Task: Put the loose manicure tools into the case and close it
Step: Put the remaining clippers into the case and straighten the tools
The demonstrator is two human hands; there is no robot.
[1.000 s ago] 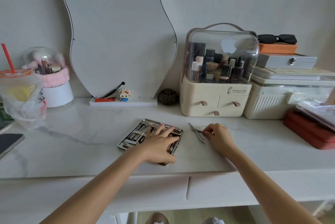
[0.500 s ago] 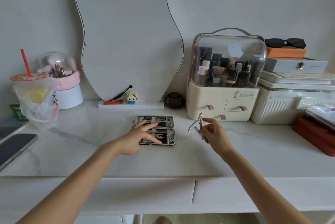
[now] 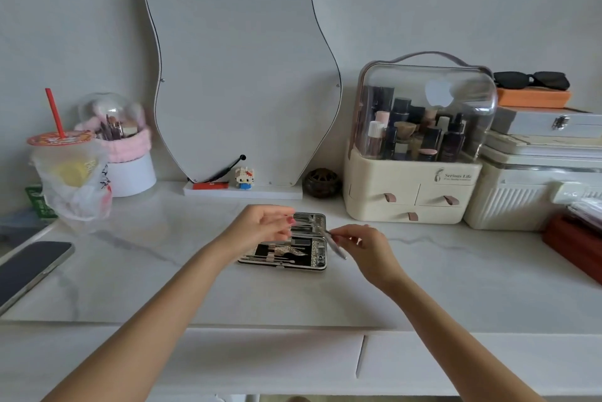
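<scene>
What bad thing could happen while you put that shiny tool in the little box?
The metal tool is pinched only at the tips of the right hand, so it might slip onto the table. The left hand hovers right over the open case, so the tool's end could poke a finger.
</scene>
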